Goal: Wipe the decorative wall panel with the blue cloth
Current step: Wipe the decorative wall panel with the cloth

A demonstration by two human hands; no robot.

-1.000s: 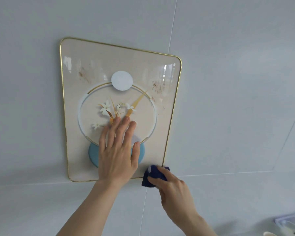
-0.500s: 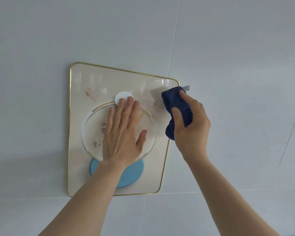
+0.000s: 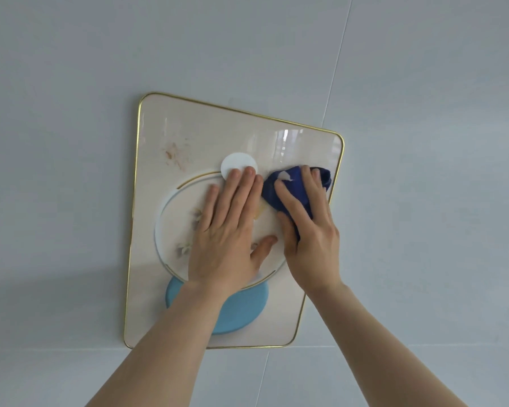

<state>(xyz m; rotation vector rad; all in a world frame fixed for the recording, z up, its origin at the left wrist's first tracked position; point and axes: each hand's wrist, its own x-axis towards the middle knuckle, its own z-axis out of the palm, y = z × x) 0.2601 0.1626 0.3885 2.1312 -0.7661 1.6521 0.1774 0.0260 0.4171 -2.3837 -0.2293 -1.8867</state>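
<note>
While no brand, label or writing can be read anywhere, the decorative wall panel (image 3: 159, 136) fills the middle of the frame, a gold-rimmed cream rectangle with rounded corners, its long axis running from the upper edge down toward the lower centre, leaning slightly to the right at the top. On its face sit a white disc (image 3: 237, 164), a thin ring and a light blue disc (image 3: 235, 314) near the bottom edge. A reddish smear (image 3: 174, 155) marks the upper left part. The left hand (image 3: 227, 233) lies open and flat on the ring, fingers reaching the white disc. The right hand (image 3: 309, 227) grips the blue cloth (image 3: 288, 189), bunched and pressed against the panel's upper right area, just inside the gold right edge. Grey wall tiles (image 3: 423, 142) surround the panel with bare room on all sides
</note>
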